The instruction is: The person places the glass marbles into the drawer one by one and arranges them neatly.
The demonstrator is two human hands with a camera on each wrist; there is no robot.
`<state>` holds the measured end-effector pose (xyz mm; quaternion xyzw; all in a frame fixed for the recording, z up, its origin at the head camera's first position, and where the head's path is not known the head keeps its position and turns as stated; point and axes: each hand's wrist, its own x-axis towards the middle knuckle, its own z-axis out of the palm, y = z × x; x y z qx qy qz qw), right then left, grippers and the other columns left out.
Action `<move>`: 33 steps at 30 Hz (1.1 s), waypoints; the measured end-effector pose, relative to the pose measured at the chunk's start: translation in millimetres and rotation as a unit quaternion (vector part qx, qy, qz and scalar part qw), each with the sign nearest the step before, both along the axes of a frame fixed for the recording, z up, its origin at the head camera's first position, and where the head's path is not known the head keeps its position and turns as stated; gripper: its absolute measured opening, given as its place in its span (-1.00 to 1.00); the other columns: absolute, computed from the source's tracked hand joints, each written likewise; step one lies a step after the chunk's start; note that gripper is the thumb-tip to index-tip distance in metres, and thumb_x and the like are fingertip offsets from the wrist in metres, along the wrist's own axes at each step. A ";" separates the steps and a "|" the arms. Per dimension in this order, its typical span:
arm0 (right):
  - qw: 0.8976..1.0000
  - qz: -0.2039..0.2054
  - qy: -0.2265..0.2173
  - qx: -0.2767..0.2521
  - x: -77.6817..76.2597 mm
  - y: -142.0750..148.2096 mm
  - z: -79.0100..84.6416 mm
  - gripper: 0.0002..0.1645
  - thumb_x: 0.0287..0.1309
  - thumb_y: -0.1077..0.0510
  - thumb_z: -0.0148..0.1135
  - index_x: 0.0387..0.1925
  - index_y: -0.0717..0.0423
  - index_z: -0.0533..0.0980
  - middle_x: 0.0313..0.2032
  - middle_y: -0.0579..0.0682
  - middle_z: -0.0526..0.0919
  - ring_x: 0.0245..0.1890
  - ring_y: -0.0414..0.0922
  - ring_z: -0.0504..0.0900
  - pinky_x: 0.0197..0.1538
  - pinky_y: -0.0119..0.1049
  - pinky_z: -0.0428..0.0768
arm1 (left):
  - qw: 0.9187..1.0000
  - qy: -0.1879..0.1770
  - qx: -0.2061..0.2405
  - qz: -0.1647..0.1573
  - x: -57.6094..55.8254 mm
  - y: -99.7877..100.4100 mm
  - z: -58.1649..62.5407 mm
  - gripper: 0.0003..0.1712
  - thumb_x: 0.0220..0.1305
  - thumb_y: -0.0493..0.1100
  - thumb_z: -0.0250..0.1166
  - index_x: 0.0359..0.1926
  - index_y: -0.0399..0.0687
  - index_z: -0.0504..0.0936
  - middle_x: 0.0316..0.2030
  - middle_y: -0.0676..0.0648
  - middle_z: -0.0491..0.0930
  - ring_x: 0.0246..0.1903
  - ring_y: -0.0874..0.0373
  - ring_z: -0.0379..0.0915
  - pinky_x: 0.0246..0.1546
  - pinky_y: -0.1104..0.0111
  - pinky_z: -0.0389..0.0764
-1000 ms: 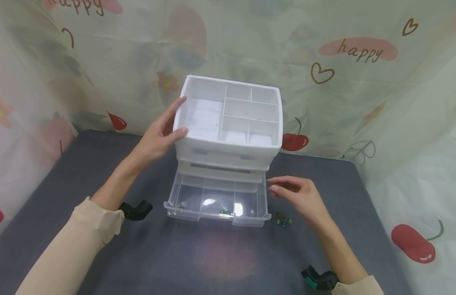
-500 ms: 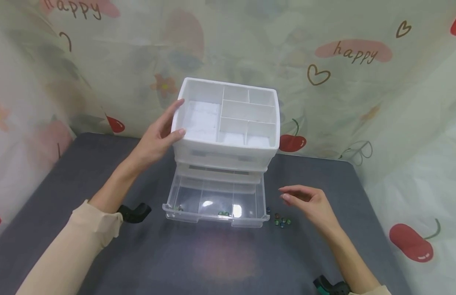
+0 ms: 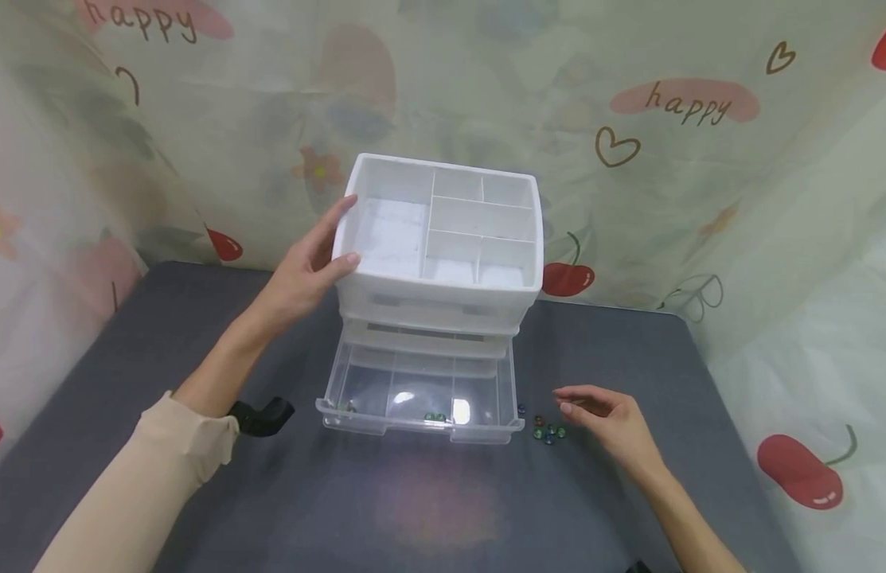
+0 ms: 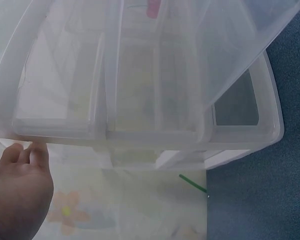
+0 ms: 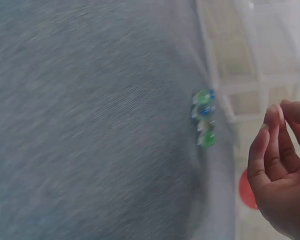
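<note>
A white drawer organizer, with a divided tray on top, stands towards the back in the head view. Its clear lower drawer is pulled out and holds a few green marbles. My left hand grips the organizer's left side, thumb and a finger on the top rim. The left wrist view shows the fingertips at its edge. To the right of the drawer, several loose glass marbles lie on the table. My right hand hovers just beyond them, fingers loosely bent, holding nothing.
The dark grey table runs back to a patterned curtain close behind the organizer. A black wrist device juts out below the left forearm.
My right hand has drawn back from the drawer's right side, towards the right and nearer to me, beside the marbles. The left hand keeps its grip; the head view has shifted slightly.
</note>
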<state>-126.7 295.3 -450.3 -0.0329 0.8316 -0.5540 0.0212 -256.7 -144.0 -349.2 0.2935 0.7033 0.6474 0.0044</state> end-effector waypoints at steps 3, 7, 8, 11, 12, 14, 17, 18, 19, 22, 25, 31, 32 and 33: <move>1.000 0.000 -0.003 0.005 2.0 4.0 -8.8 -0.64 0.22 0.21 0.37 0.01 0.31 0.63 -0.07 0.30 0.69 -0.13 0.02 0.73 -0.17 -0.33 0.63 | 1.000 -0.003 0.004 -0.002 0.3 -0.2 -0.3 -0.18 0.47 -0.29 0.12 0.59 0.19 -0.04 0.56 -0.07 -0.12 0.50 0.02 -0.11 0.18 0.49 0.30; 1.000 -0.005 0.002 0.015 3.0 7.8 -18.8 -0.67 0.20 0.27 0.37 0.00 0.29 0.64 -0.10 0.27 0.71 -0.24 -0.08 0.73 -0.23 -0.35 0.62 | 1.000 -0.004 0.006 -0.003 0.1 -0.7 0.1 -0.18 0.47 -0.30 0.12 0.59 0.19 -0.04 0.56 -0.07 -0.13 0.50 0.02 -0.12 0.18 0.50 0.30; 1.000 -0.006 0.003 0.017 3.4 8.6 -21.0 -0.67 0.19 0.26 0.38 0.00 0.29 0.65 -0.11 0.26 0.71 -0.26 -0.12 0.73 -0.24 -0.35 0.62 | 1.000 -0.003 0.008 -0.004 -0.1 -0.9 -0.1 -0.18 0.47 -0.31 0.12 0.59 0.19 -0.04 0.56 -0.08 -0.13 0.50 0.01 -0.12 0.18 0.50 0.30; 1.000 -0.008 0.000 0.024 5.1 11.0 -26.8 -0.66 0.16 0.26 0.41 -0.02 0.26 0.66 -0.12 0.22 0.72 -0.31 -0.19 0.71 -0.27 -0.34 0.61 | 1.000 0.001 0.010 -0.005 -0.8 -1.1 -1.1 -0.18 0.47 -0.31 0.11 0.59 0.17 -0.04 0.56 -0.11 -0.14 0.50 -0.02 -0.12 0.17 0.50 0.30; 1.000 -0.009 -0.003 0.027 6.0 11.9 -28.2 -0.66 0.15 0.25 0.42 -0.02 0.25 0.66 -0.12 0.20 0.72 -0.32 -0.20 0.70 -0.27 -0.34 0.60 | 1.000 0.003 0.011 -0.005 -1.1 -1.0 -1.6 -0.18 0.47 -0.32 0.11 0.59 0.16 -0.04 0.56 -0.12 -0.13 0.50 -0.04 -0.12 0.17 0.50 0.30; 0.999 -0.012 -0.014 0.040 7.4 13.8 -31.2 -0.65 0.14 0.23 0.43 -0.02 0.23 0.66 -0.10 0.18 0.72 -0.32 -0.20 0.69 -0.27 -0.35 0.60 | 1.000 0.005 0.012 -0.004 -1.2 -0.7 -2.1 -0.18 0.47 -0.32 0.11 0.59 0.15 -0.04 0.56 -0.13 -0.13 0.50 -0.03 -0.11 0.18 0.50 0.30; 0.998 -0.019 -0.030 0.052 9.4 16.6 -33.8 -0.63 0.10 0.24 0.45 -0.02 0.21 0.67 -0.08 0.15 0.72 -0.31 -0.21 0.69 -0.26 -0.38 0.57 | 1.000 0.004 0.008 -0.002 -0.8 -0.1 -2.2 -0.18 0.47 -0.32 0.11 0.59 0.17 -0.04 0.56 -0.10 -0.12 0.50 0.00 -0.11 0.18 0.50 0.29; 0.998 -0.021 -0.033 0.057 10.0 17.6 -34.4 -0.63 0.09 0.24 0.46 -0.02 0.22 0.67 -0.07 0.15 0.72 -0.32 -0.21 0.69 -0.26 -0.39 0.57 | 1.000 0.003 0.008 -0.002 -0.6 0.2 -2.3 -0.18 0.48 -0.32 0.11 0.59 0.17 -0.04 0.56 -0.10 -0.12 0.50 0.00 -0.10 0.18 0.49 0.29; 0.997 -0.022 -0.038 0.060 10.0 18.2 -35.2 -0.62 0.08 0.25 0.47 -0.02 0.21 0.67 -0.08 0.15 0.72 -0.33 -0.22 0.68 -0.26 -0.40 0.56 | 1.000 0.002 0.008 -0.001 -0.5 0.3 -2.3 -0.18 0.48 -0.32 0.10 0.59 0.18 -0.04 0.56 -0.09 -0.12 0.50 0.00 -0.10 0.18 0.49 0.29; 0.996 -0.023 -0.052 0.066 10.2 19.9 -37.0 -0.60 0.05 0.24 0.49 -0.02 0.22 0.67 -0.13 0.14 0.73 -0.38 -0.22 0.68 -0.28 -0.40 0.55 | 1.000 -0.001 0.010 -0.003 -0.4 0.5 -2.4 -0.18 0.48 -0.34 0.08 0.59 0.16 -0.05 0.56 -0.09 -0.13 0.50 -0.01 -0.11 0.18 0.48 0.29; 0.996 -0.019 -0.057 0.070 10.0 21.4 -39.0 -0.59 0.05 0.22 0.50 -0.03 0.22 0.67 -0.17 0.12 0.74 -0.39 -0.20 0.69 -0.27 -0.39 0.56 | 1.000 -0.002 0.012 -0.005 -0.2 1.3 -2.6 -0.18 0.48 -0.37 0.06 0.59 0.15 -0.06 0.56 -0.08 -0.13 0.49 -0.02 -0.11 0.17 0.48 0.30; 0.993 -0.016 -0.038 0.107 7.9 22.0 -45.2 -0.68 0.03 0.12 0.52 -0.12 0.05 0.73 -0.22 0.00 0.73 -0.37 -0.18 0.70 -0.27 -0.35 0.59 | 1.000 -0.006 0.013 -0.002 0.3 1.2 -2.5 -0.17 0.47 -0.39 0.05 0.59 0.17 -0.06 0.56 -0.07 -0.11 0.48 -0.01 -0.08 0.15 0.49 0.32; 0.993 -0.016 -0.034 0.115 7.4 21.7 -45.9 -0.70 0.03 0.10 0.52 -0.13 0.01 0.74 -0.23 -0.03 0.73 -0.38 -0.19 0.69 -0.28 -0.34 0.59 | 1.000 -0.006 0.014 -0.001 0.5 0.9 -2.4 -0.17 0.47 -0.39 0.05 0.59 0.17 -0.06 0.56 -0.08 -0.11 0.48 -0.01 -0.08 0.15 0.49 0.32; 0.992 -0.016 -0.029 0.122 6.8 21.3 -46.5 -0.71 0.03 0.09 0.52 -0.15 -0.02 0.75 -0.24 -0.06 0.73 -0.39 -0.19 0.68 -0.29 -0.34 0.59 | 1.000 -0.007 0.015 -0.001 0.8 0.6 -2.1 -0.17 0.47 -0.39 0.05 0.59 0.16 -0.06 0.56 -0.07 -0.11 0.49 -0.01 -0.08 0.16 0.49 0.31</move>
